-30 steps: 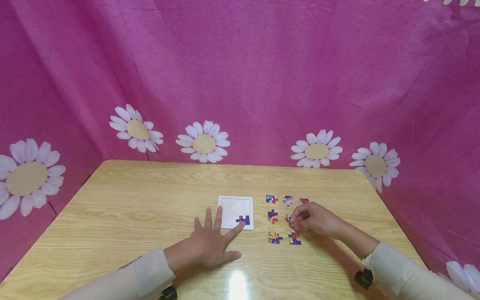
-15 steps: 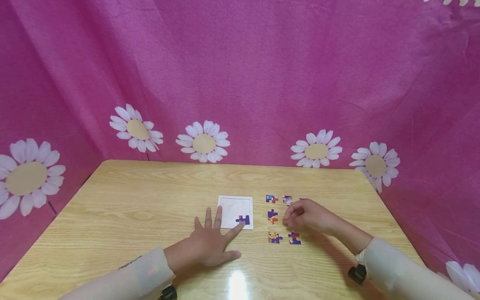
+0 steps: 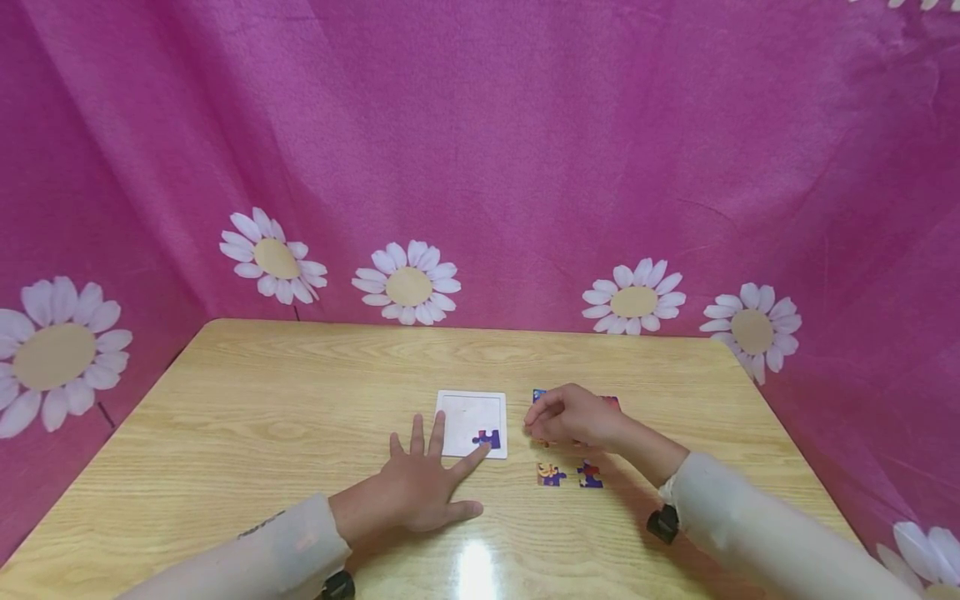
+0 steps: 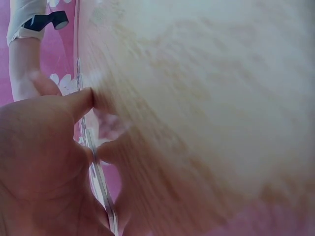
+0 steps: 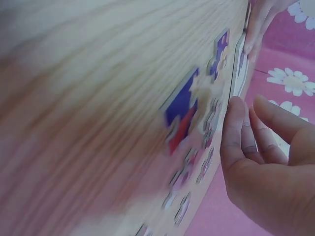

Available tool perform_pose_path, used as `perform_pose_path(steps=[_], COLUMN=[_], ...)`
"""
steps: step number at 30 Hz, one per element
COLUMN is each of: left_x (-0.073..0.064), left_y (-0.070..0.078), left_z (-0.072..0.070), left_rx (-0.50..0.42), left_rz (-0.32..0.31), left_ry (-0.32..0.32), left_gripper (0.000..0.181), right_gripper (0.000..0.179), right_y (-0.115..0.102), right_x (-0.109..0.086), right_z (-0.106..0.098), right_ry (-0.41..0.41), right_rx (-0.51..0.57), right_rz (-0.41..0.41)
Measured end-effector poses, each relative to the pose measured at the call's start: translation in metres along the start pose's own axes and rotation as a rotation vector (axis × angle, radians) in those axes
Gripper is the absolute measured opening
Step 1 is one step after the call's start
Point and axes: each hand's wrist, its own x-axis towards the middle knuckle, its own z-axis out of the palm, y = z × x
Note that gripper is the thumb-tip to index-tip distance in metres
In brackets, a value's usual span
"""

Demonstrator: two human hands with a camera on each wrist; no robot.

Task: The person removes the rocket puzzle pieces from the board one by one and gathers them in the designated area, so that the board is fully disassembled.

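My left hand (image 3: 420,492) lies palm down with fingers spread, fingertips at the near left part of a white square puzzle tray (image 3: 457,425). Its index fingertip touches the purple jigsaw piece (image 3: 489,435) in the tray's near right corner. Just right of the tray, my right hand (image 3: 573,417) hovers over loose jigsaw pieces, hiding most of the upper rows. In the right wrist view its fingers are bent slightly, thumb apart from them, with nothing visible between. Two pieces show nearer me: an orange-purple piece (image 3: 551,475) and a purple-red piece (image 3: 589,475).
A wooden table (image 3: 300,367) carries everything. Behind it hangs a pink curtain (image 3: 480,167) with white daisies. In the right wrist view, several jigsaw pieces lie flat, with a purple-red piece (image 5: 179,110) closest to the camera. Dark wrist cameras (image 3: 663,523) sit under the sleeves.
My right hand has moved left across the pieces, from the middle column to the column beside the tray. The left hand and the piece in the tray have stayed put.
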Motion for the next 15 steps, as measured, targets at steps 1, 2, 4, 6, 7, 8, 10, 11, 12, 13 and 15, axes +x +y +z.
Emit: perform_pose_path(steps=[1,2,4,6,7,8,10,11,12,13,15], left_x=[0.0,0.0,-0.001,-0.001,-0.001,-0.001,0.0,0.0,0.0,0.0,0.0], left_y=[0.0,0.0,0.0,0.0,0.0,0.0,0.0,-0.001,-0.001,-0.001,-0.001], left_z=[0.0,0.0,-0.001,-0.001,-0.001,-0.001,0.0,0.0,0.0,0.0,0.0], left_rx=[-0.001,-0.002,-0.003,-0.003,-0.002,0.0,0.002,0.002,0.003,0.001,0.0], left_rz=[0.0,0.001,0.001,0.003,0.004,0.005,0.007,0.008,0.009,0.01,0.011], left_ry=[0.0,0.0,-0.001,-0.002,-0.002,-0.002,-0.002,-0.002,-0.001,-0.001,0.0], left_gripper=[0.079,0.08,0.08,0.08,0.08,0.08,0.08,0.08,0.08,0.08,0.08], right_gripper=[0.017,0.017,0.016,0.017,0.017,0.018,0.019,0.019,0.019,0.02,0.019], right_y=[-0.002,-0.003,-0.005,-0.008,-0.009,-0.01,-0.012,-0.012,-0.012,-0.013,-0.013], right_x=[0.002,0.005,0.01,0.014,0.017,0.019,0.024,0.025,0.027,0.029,0.032], right_z=[0.002,0.004,0.008,0.012,0.014,0.016,0.021,0.023,0.025,0.027,0.031], right_ry=[0.001,0.002,0.007,0.012,0.013,0.014,0.019,0.021,0.022,0.024,0.026], right_rx=[-0.011,-0.021,-0.044,-0.059,-0.061,-0.055,-0.051,-0.046,-0.043,-0.041,-0.042], right_rz=[-0.01,-0.018,-0.024,-0.024,-0.027,-0.028,-0.039,-0.044,-0.052,-0.059,-0.068])
